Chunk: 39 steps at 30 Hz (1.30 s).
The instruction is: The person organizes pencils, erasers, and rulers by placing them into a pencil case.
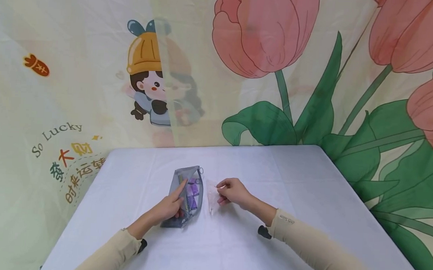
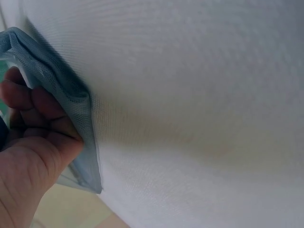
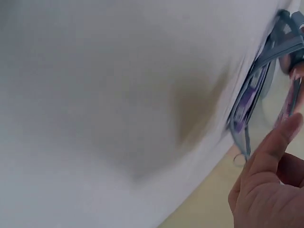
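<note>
A grey mesh zipper pouch (image 1: 176, 181) lies on the table with its mouth spread open, a ring pull at its far end. Purple packets (image 1: 192, 190) show inside it, beside a thin yellow-green strip. My left hand (image 1: 167, 207) grips the pouch's near side, index finger stretched across it; the left wrist view shows the other fingers curled at the mesh edge (image 2: 71, 90). Just right of the pouch, my right hand (image 1: 233, 192) pinches a small see-through pinkish packet (image 1: 213, 195) between thumb and fingers. In the right wrist view that packet (image 3: 289, 102) hangs close to the pouch mouth.
A white cloth covers the table (image 1: 272, 177) under both hands. Behind it hangs a printed curtain (image 1: 193, 9) with tulips and a cartoon figure, meeting the table's back edge. Dark bands show at both wrists.
</note>
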Available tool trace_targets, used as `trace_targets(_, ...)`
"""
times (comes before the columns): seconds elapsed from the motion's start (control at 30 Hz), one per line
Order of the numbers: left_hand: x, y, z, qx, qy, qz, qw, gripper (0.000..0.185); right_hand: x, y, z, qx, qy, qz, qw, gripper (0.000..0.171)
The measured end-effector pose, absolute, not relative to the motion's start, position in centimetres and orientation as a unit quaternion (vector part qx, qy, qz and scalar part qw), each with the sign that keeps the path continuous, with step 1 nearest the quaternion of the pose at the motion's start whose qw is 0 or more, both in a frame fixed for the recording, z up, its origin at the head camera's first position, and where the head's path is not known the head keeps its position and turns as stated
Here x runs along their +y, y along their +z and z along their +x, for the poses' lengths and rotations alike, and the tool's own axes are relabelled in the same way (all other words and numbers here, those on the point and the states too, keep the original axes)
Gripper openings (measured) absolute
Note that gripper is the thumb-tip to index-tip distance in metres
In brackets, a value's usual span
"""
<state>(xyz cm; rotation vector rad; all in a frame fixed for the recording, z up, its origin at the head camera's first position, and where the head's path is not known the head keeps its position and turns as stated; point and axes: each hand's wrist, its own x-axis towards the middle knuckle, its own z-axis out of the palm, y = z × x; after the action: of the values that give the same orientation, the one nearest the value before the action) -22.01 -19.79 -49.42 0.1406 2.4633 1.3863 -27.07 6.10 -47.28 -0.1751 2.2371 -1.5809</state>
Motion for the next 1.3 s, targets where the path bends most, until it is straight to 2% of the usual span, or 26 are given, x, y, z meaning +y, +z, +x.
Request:
trace_targets(0.23, -20.0, -49.5, -22.0, 0.865, 0.474, 0.052, 0.157, 0.067, 2.4, -48.2, -27.0, 0.757, -0.628, -0.054, 0.173, 0.031)
trace_targets(0.83, -19.9, -49.6, -22.2, 0.866, 0.472, 0.048, 0.156, 0.066, -1.6, -48.3, -27.4, 0.765, -0.618, -0.041, 0.176, 0.015)
trace_targets(1.1, -19.7, -49.6, -22.3, 0.862, 0.48, 0.052, 0.154, 0.066, -2.0, -48.4, -27.3, 0.798, -0.586, -0.047, 0.132, 0.006)
trace_targets(1.3, -19.9, -49.3, -22.2, 0.865, 0.474, 0.059, 0.152, 0.065, -2.6, -49.0, -27.2, 0.819, -0.557, -0.067, 0.121, 0.003)
